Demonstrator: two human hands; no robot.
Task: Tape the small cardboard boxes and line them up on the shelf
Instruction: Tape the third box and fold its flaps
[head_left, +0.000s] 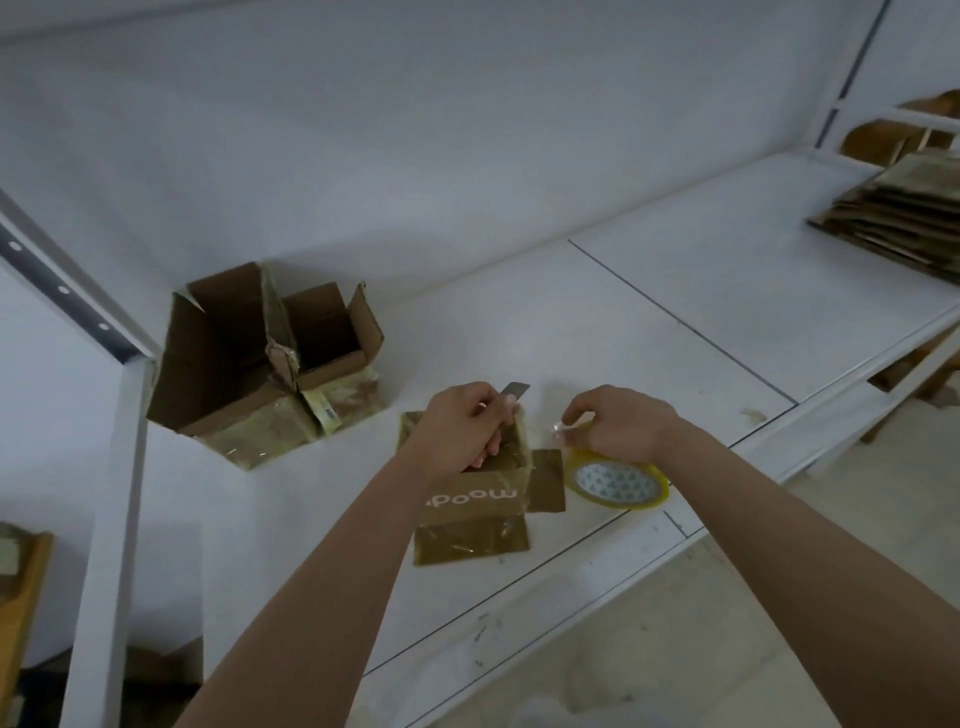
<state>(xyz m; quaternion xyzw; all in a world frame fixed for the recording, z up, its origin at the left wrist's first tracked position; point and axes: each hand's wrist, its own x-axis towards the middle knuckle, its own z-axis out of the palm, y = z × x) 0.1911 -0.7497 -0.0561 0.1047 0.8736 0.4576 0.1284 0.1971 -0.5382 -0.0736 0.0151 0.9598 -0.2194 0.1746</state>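
Your left hand (462, 426) grips a box cutter (515, 388), blade pointing away over the open small box (480, 488) on the shelf (675, 291). Your right hand (618, 423) pinches the loose tape end, just right of the box and above the tape roll (618, 480). The tape must travel leftward across the box; the blade hand is nearer. Two open boxes (270, 358) stand back left.

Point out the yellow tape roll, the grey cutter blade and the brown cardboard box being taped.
Yellow tape roll (618, 480), head view: patterned inner core.
Grey cutter blade (516, 387), head view: tip above left hand.
Brown cardboard box being taped (475, 506), head view: printed front face.
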